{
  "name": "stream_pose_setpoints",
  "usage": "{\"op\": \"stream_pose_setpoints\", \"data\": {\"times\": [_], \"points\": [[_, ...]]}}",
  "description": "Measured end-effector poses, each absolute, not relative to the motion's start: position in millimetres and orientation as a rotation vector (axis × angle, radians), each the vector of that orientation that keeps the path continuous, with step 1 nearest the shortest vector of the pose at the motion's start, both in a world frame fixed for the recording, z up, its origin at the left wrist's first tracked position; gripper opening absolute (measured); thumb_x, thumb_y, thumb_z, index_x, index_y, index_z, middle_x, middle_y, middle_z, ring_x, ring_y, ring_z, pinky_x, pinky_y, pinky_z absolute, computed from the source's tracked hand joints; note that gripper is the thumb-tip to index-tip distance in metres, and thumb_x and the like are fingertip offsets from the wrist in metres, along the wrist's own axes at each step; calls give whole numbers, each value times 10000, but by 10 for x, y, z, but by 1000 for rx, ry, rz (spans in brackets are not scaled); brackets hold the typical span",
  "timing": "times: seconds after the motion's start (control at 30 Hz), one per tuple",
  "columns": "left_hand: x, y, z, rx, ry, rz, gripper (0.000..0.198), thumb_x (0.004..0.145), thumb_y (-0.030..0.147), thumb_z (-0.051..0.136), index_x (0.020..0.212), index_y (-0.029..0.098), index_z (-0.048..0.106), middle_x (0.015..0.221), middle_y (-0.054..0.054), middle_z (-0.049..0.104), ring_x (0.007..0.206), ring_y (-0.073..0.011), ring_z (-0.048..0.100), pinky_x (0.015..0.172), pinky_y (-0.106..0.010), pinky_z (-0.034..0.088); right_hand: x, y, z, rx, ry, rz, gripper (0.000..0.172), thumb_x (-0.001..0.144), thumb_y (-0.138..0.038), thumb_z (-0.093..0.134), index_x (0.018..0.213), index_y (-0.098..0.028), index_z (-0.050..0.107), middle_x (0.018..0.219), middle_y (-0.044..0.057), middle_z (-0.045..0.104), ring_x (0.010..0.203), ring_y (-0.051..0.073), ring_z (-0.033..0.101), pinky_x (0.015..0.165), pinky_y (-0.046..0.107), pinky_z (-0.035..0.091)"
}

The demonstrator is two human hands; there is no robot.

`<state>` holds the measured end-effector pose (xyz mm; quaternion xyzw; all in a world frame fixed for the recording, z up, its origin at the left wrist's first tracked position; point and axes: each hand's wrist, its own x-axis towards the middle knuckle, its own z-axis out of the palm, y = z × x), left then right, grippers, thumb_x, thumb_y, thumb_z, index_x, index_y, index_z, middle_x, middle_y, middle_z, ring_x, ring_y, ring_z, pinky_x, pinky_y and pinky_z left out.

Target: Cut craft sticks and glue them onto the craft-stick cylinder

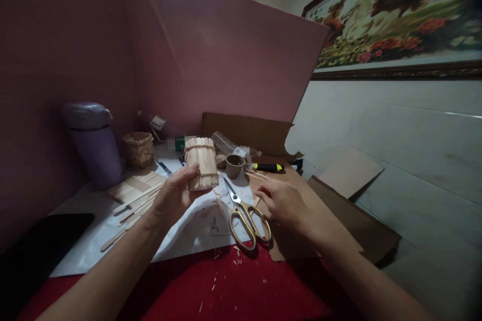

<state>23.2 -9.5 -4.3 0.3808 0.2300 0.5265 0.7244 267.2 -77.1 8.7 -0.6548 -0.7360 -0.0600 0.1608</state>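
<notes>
My left hand (181, 185) is closed around a small cup made of craft sticks (202, 163), tilted a little and bound near top and bottom with twine. On the right, my right hand (282, 203) hovers low over or rests on the cardboard (289, 241), its fingers curled together; what they hold, if anything, is hidden. Between the hands lie gold-handled scissors (244, 220), blades pointing away from me. Thin wooden sticks (256, 174) lie just beyond my right fingertips. A small round pot (235, 165) stands behind the scissors.
Loose craft sticks (135, 195) lie on white paper (188, 241) at left. Behind stand a purple tumbler (96, 150) and a woven-looking pot (138, 150). A plastic bottle (229, 145) and a yellow-black utility knife (268, 167) lie at the back. Wood scraps dot the red cloth (222, 291).
</notes>
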Motion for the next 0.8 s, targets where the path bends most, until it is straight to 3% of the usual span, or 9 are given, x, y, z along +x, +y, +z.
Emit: {"op": "stream_pose_setpoints", "data": {"times": [0.1,0.2,0.37,0.6,0.8], "points": [[231,-92,-21,793,565,1193,295,766,266,694,1019,114,696,932,-99,741,798,-210,679,700,-324,575,2541,-507,84,-1854,-2149,-96,198,770,-74,527,749,-176,696,796,74,700,688,175,567,591,280,315],[231,-81,-15,756,597,1213,294,756,255,695,1011,110,693,877,-102,742,735,-197,677,653,-304,565,2532,-246,-13,-1830,-2237,8,260,667,-1,548,751,-169,727,781,72,716,707,176,589,601,266,334],[238,-82,-20,734,589,1222,279,755,228,686,1009,113,690,901,-92,736,773,-197,675,652,-308,563,2551,5,-125,-1777,-2360,173,300,653,23,545,774,-164,746,824,69,734,727,168,608,625,247,369],[259,-106,-11,746,579,1200,261,784,225,660,1011,102,695,896,-83,730,742,-177,659,639,-297,566,2550,30,-133,-1762,-2355,265,197,630,25,556,592,-154,628,626,28,640,587,132,521,560,255,310],[268,-87,-59,779,568,1174,319,741,251,699,1030,116,691,903,-85,734,761,-185,663,653,-291,556,2591,-89,-104,-1670,-2216,215,224,655,15,527,753,-171,604,750,14,615,681,132,517,618,253,332]]}}
